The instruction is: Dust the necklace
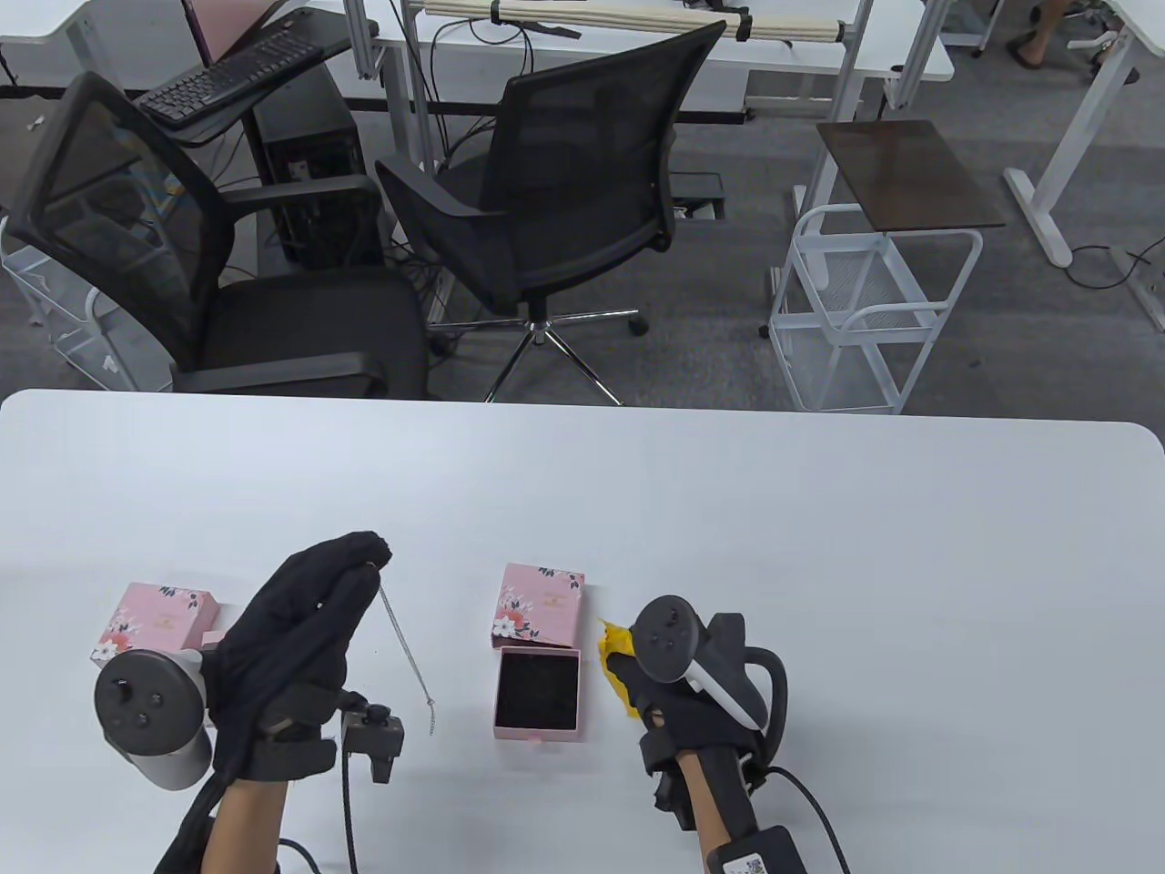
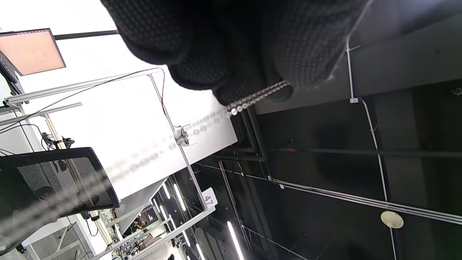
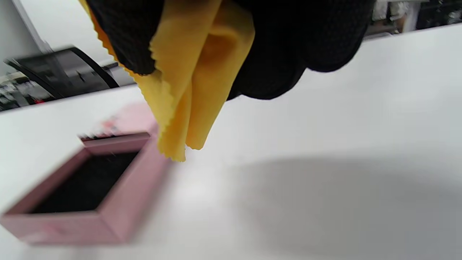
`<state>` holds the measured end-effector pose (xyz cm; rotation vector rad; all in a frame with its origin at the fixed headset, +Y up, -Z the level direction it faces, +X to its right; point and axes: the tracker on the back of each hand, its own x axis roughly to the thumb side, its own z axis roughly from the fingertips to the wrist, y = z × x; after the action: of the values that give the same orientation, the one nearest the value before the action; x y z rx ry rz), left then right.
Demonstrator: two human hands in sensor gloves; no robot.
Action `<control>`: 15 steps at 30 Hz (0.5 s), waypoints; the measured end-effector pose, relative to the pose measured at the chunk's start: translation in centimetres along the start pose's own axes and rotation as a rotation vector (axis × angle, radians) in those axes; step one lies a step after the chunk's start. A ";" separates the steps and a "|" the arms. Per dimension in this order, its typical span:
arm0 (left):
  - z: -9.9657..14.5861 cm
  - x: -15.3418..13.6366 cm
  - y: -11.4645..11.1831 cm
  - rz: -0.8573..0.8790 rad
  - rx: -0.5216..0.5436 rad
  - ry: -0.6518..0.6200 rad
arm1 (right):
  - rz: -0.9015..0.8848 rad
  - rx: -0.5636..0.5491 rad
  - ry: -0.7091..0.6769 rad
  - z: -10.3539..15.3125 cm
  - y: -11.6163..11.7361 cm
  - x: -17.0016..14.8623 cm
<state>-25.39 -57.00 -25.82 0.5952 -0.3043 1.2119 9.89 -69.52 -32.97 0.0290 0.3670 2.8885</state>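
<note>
The necklace (image 1: 407, 651) is a thin silver chain of fine links, hanging slack from the left hand (image 1: 296, 628), left of the open box (image 1: 538, 696). That grip pinches the chain's top end between raised fingertips (image 2: 252, 90). The right hand (image 1: 678, 692), just right of the open box, clutches a yellow cloth (image 3: 191, 83). A pink lid (image 1: 539, 607) lies behind the box; another pink box (image 1: 159, 624) sits far left. Bare tabletop (image 1: 819, 546) stretches behind and right of the box.

White table (image 1: 819, 564): open box (image 1: 537, 694), lid (image 1: 539, 607), second box (image 1: 157, 621).
</note>
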 end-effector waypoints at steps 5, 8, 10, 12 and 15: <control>0.1 0.1 -1.1 -0.020 -0.033 -0.005 | 0.131 0.199 0.111 -1.6 3.3 -2.1; 0.2 0.0 -1.4 -0.028 -0.045 -0.002 | 0.242 0.218 0.158 -2.1 4.5 -2.1; 0.2 0.0 -1.6 -0.032 -0.050 -0.002 | 0.290 0.235 0.183 -2.3 5.0 -2.2; 0.2 0.0 -1.7 -0.034 -0.056 -0.002 | 0.272 0.238 0.185 -2.4 5.1 -2.3; 0.2 0.0 -1.8 -0.038 -0.062 -0.002 | 0.282 0.226 0.181 -2.2 4.8 -2.4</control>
<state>-23.65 -57.53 -26.14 0.5463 -0.3297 1.1615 11.05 -75.16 -33.88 -0.1559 0.7799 3.1175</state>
